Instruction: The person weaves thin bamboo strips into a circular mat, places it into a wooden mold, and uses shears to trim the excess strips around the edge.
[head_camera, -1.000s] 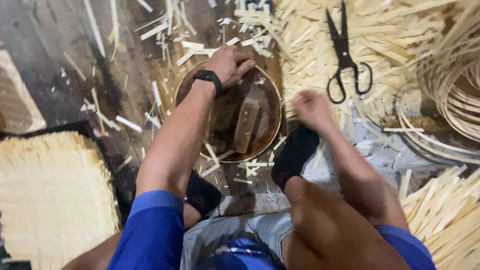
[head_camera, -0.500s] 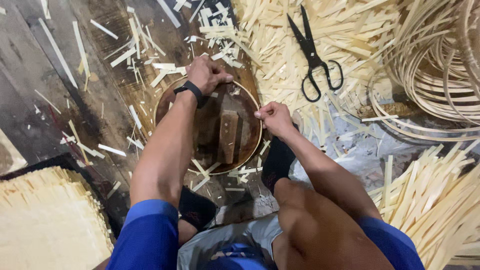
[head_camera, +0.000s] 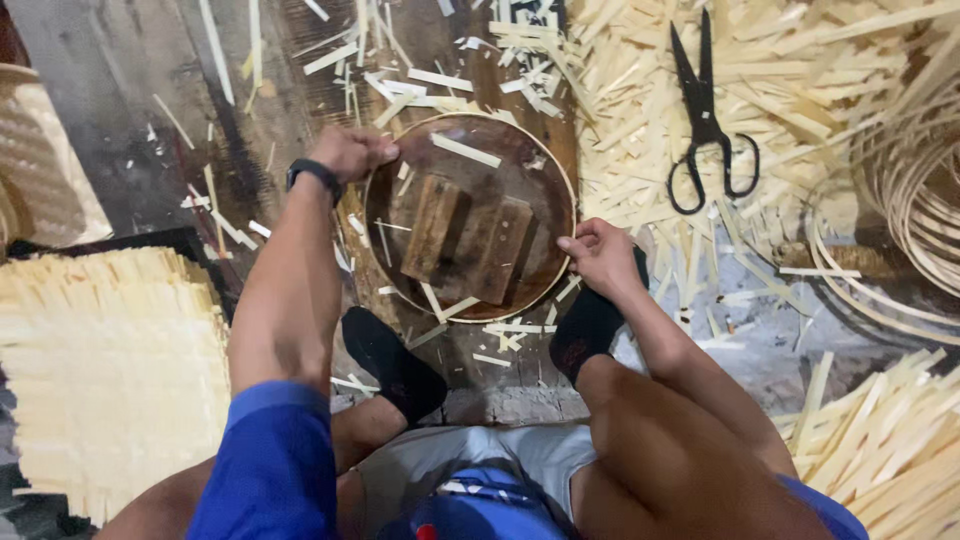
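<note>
A round dark wooden form (head_camera: 520, 180) with a thin pale bamboo hoop (head_camera: 562, 170) around its rim lies on the floor in front of me. Two wooden blocks (head_camera: 470, 235) sit on top of it. My left hand (head_camera: 352, 153), with a black watch on the wrist, grips the hoop at the form's upper left edge. My right hand (head_camera: 600, 256) pinches the hoop at the lower right edge. My feet in black socks (head_camera: 395, 365) rest just below the form.
Black scissors (head_camera: 705, 120) lie on a heap of bamboo strips (head_camera: 800, 60) at upper right. Coiled bamboo rings (head_camera: 910, 190) are at far right. A woven bamboo mat (head_camera: 105, 370) lies at left. Cut slivers litter the dark floor.
The view has shifted, so the round form sits more to the right. Both hands stay on the hoop; the right hand has slid lower along the rim.
</note>
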